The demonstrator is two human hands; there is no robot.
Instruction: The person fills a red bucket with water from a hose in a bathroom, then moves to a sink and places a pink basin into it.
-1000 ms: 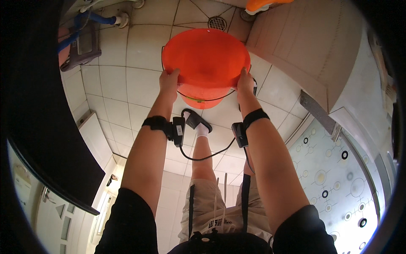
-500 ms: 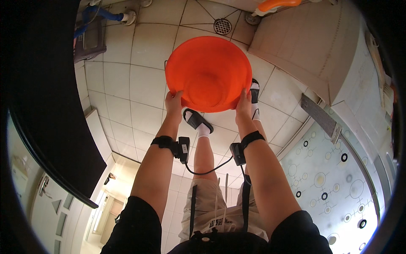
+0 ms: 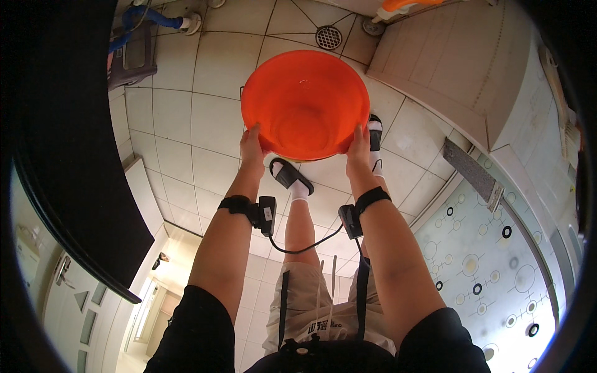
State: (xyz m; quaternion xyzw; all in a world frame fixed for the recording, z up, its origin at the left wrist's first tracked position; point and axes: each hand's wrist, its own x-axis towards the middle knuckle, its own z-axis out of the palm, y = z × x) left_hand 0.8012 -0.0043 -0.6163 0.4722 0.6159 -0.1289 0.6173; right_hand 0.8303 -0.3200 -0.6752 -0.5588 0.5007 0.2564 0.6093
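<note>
An orange-red bucket (image 3: 305, 93) is in front of me, its wide mouth facing up toward me and its inside showing. My left hand (image 3: 251, 148) grips its near left side, and my right hand (image 3: 358, 148) grips the near right side. The fingers are wrapped round the outside, partly hidden behind the bucket wall. Only a small bright spot shows on the inner wall. A bit of the handle stands out at the left of the rim. Black straps with small boxes, joined by a cable, sit on both forearms.
My feet in black sandals (image 3: 291, 176) stand on white floor tiles, with a round drain (image 3: 328, 37) beyond the bucket. A pale box-like cabinet (image 3: 448, 68) and a patterned glass panel (image 3: 485, 255) are on the right. A dark counter edge (image 3: 74, 186) fills the left.
The bucket has shifted slightly up and left in view and tipped a little, showing more of its far inner wall. Both hands keep their grip.
</note>
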